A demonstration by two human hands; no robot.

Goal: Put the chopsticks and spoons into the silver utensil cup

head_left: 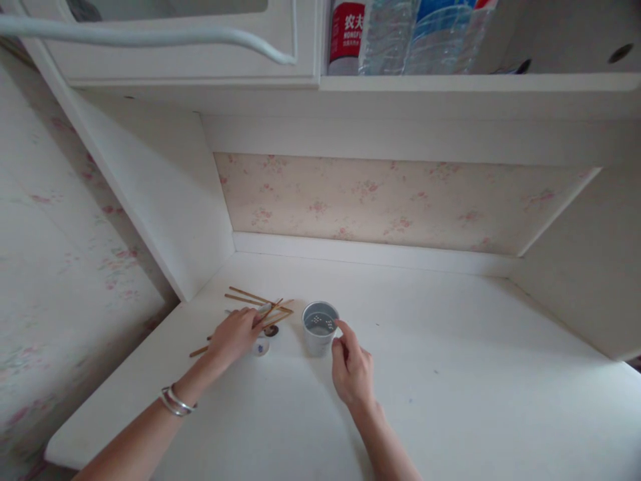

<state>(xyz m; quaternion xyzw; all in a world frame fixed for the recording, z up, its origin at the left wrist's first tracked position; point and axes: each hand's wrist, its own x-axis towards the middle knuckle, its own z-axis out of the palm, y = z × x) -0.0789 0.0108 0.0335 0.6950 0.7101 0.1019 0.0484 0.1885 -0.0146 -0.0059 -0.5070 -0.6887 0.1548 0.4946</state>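
A grey metal utensil holder [319, 344], with small holes showing inside, stands upright on the white desk. My right hand [353, 371] is at its right side, the index finger on the rim and the thumb against the outer wall. To the left, my left hand [235, 332] is closed over several brown chopsticks [250, 294], some of which stick out past its fingers and others lie spread beyond. A pale utensil end shows among them. Close by the left fingers lie a small dark round object [271, 331] and a whitish round lid-like piece [261, 347].
An open shelf above holds several plastic water bottles [388, 40]. Left of it is a white cabinet door with a long handle [150, 35]. White side panels [165, 194] bound the desk [465, 401], with floral wallpaper [380, 200] behind.
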